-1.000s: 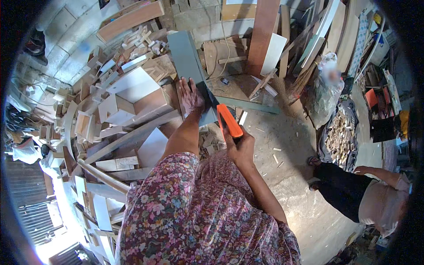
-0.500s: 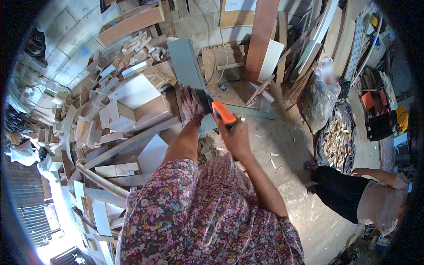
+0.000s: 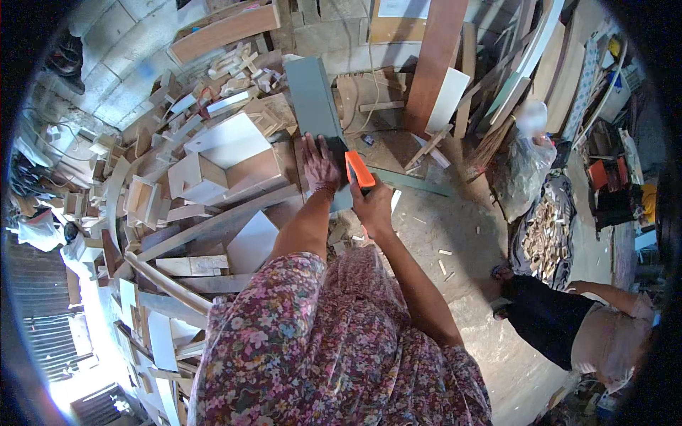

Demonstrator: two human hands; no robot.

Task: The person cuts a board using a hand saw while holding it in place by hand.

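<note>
A long grey-green board (image 3: 307, 89) lies lengthwise ahead of me, among wood offcuts. My left hand (image 3: 321, 165) rests flat on it with fingers spread. Just right of that hand, a dark saw blade (image 3: 337, 148) lies across the board, partly hidden by fingers and handle. My right hand (image 3: 373, 204) is wrapped round the saw's orange handle (image 3: 360, 169). A narrow green strip (image 3: 412, 182) extends rightward behind the saw.
Stacked offcuts and white-faced boxes (image 3: 220, 142) crowd the left. Tall planks (image 3: 433, 71) lean on the back wall. At right stand a plastic sack (image 3: 526, 177) and a pile of chips on dark sheeting (image 3: 543, 234). Another person (image 3: 568, 319) is at the lower right.
My right hand and the saw handle have moved forward and leftward, nearer my left hand, which stays flat on the board. The whole view has shifted slightly.
</note>
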